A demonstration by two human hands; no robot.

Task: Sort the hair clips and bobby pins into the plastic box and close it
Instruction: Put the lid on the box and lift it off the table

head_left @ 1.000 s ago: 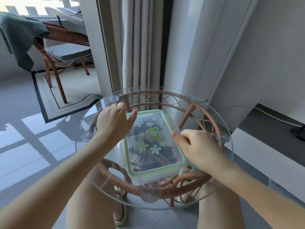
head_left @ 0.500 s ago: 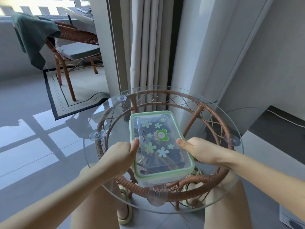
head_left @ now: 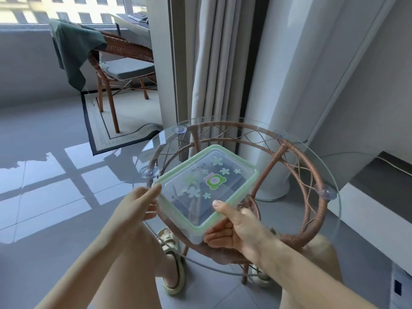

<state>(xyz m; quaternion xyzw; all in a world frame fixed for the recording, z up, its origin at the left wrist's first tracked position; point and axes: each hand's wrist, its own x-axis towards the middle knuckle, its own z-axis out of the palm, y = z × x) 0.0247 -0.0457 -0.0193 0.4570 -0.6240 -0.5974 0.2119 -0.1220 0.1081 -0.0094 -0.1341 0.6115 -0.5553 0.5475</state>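
The plastic box [head_left: 207, 188] has its lid on, dark clips showing inside, tilted above the glass table [head_left: 330, 175]. My left hand [head_left: 142, 204] pinches its corner; my right hand [head_left: 234, 228] grips underneath. I'd judge the task nearly finished.

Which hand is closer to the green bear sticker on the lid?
Right. The right hand thumb lies on the clear green-rimmed plastic box lid below the green bear sticker; the left hand grips the far left edge.

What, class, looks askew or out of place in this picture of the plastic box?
The plastic box is tilted, held off the glass table between the left hand and right hand. Its green-rimmed lid is on; nothing has spilled.
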